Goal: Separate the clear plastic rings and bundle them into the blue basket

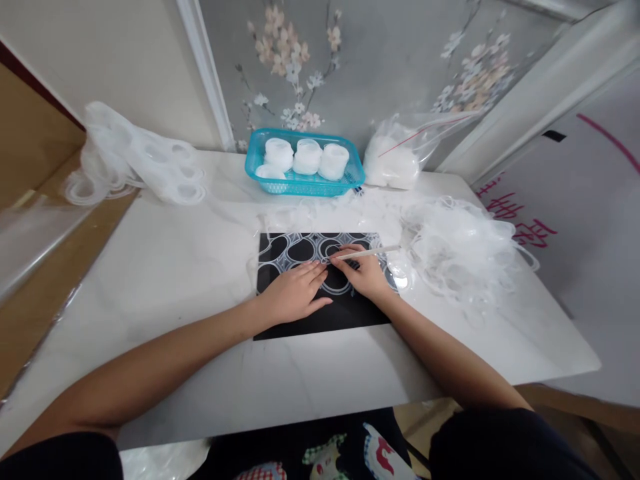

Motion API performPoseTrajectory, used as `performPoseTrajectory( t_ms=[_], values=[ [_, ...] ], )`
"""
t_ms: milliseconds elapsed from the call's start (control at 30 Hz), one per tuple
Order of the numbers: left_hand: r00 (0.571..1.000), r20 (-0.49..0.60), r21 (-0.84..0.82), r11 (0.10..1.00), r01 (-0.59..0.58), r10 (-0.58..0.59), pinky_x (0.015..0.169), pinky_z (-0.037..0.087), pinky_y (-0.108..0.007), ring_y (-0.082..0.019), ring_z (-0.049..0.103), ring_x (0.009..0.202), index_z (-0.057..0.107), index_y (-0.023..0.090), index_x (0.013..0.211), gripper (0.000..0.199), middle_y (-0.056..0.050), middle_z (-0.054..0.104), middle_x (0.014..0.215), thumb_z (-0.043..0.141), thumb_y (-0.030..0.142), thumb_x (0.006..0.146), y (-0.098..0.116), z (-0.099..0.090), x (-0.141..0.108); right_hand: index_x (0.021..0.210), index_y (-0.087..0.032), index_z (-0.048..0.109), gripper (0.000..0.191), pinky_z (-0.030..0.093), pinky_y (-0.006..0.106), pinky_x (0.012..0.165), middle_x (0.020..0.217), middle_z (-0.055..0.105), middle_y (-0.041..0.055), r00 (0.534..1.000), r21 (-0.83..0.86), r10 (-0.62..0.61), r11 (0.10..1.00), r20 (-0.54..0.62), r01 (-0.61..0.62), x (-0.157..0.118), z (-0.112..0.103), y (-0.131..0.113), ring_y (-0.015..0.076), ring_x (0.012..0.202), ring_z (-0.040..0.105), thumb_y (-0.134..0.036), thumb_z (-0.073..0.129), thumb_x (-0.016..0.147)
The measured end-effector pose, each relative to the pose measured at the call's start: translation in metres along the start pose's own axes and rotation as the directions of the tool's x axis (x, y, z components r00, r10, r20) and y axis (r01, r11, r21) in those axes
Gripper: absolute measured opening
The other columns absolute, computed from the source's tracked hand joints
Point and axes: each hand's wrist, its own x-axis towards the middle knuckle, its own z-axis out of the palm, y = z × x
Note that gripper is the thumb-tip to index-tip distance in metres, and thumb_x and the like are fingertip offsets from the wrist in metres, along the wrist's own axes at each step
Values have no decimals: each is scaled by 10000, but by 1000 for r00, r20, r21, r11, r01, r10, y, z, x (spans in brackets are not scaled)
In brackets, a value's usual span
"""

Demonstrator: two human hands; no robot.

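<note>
A black mat (300, 324) lies on the white table, under a clear sheet with white ring outlines (301, 250). My left hand (295, 291) rests flat on the sheet, its fingers stretched out and pointing right. Just right of it, my right hand (364, 272) pinches a thin white stick (373, 253), whose tip meets the sheet near my left fingertips. The stick's other end points right, toward a loose heap of clear ring-shaped scraps (457, 247).
Behind the mat stands a blue basket (305, 189) holding several white rolls (307, 157). A clear bag of white material (395, 157) sits beside it. More ring-cut sheets (145, 157) lie at the back left. A wall closes off the table's back.
</note>
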Motion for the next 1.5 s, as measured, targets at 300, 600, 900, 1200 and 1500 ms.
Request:
performPoseTrajectory(
  t_ms=[300,600,900,1200,1500],
  values=[
    [1000,-19,15,1000,3,-3,1138,416,-414,-292,555,1314,611,31,1297,576,-201,584,1387,463,508,1008,-1,2,0,870,-273,780,198,531,430,965,926,790,38,1000,25,17,1000,9,-17,0,0,-3,262,1049,680,-369,610,910],
    [999,29,-61,998,30,-29,1153,403,-439,-300,520,1348,595,36,1315,566,-212,551,1417,490,493,998,-1,-1,2,917,-274,775,211,504,474,1011,1000,787,45,1000,-129,-10,992,22,13,-7,4,-4,287,1146,643,-330,572,931],
    [982,147,-31,992,125,-119,1128,436,-411,-284,545,1326,617,60,1298,526,-181,569,1409,573,454,953,3,-17,9,939,-176,744,306,375,573,1050,972,760,144,905,-409,7,891,-425,-199,44,-49,9,332,1093,625,-147,443,890],
    [998,32,0,998,-58,58,1067,478,-411,-279,617,1226,656,103,1232,444,-165,653,1307,566,451,971,17,-18,57,783,-198,763,261,555,372,859,931,792,75,983,-54,101,992,-154,-110,-4,-43,22,254,919,735,-346,570,876],
    [994,96,-30,998,-51,54,1134,420,-448,-305,513,1355,598,56,1313,560,-222,557,1406,518,504,987,18,10,62,777,-216,767,264,561,372,880,922,795,59,984,32,115,993,-133,-111,-11,-36,28,255,941,739,-386,589,873]
  ],
)
